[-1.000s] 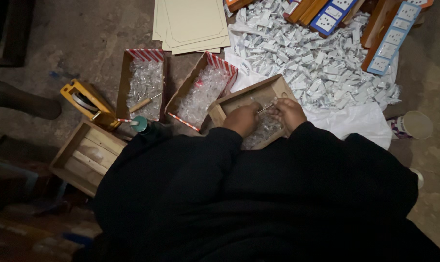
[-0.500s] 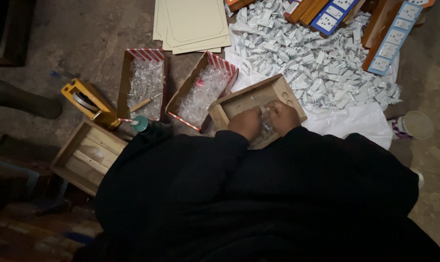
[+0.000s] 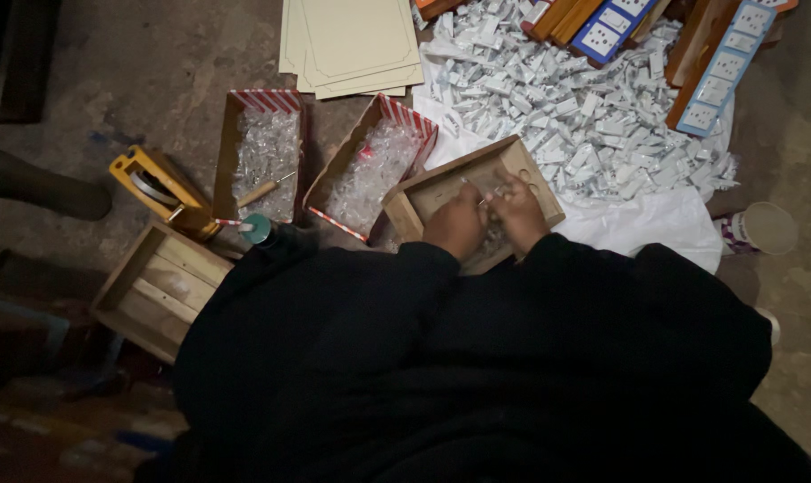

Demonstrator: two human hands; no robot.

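Note:
Both my hands are inside a shallow wooden tray (image 3: 441, 186) on the floor in front of me. My left hand (image 3: 456, 222) and my right hand (image 3: 518, 211) meet over a small clear plastic piece, fingers pinched together on it. Exactly which hand grips the piece is hard to tell. More clear pieces lie in the tray under my hands. My black sleeves hide my wrists and the tray's near edge.
Two red-striped cardboard boxes (image 3: 264, 152) (image 3: 370, 165) hold clear plastic parts; a screwdriver (image 3: 262, 190) lies in the left one. A heap of small white packets (image 3: 584, 107) lies on a white sheet. An empty wooden crate (image 3: 155, 288), yellow tape dispenser (image 3: 155, 188), cardboard sheets (image 3: 352, 45), a cup (image 3: 768, 228).
My hands have drawn closer together within the tray and shifted slightly toward its far side. Nothing else has moved.

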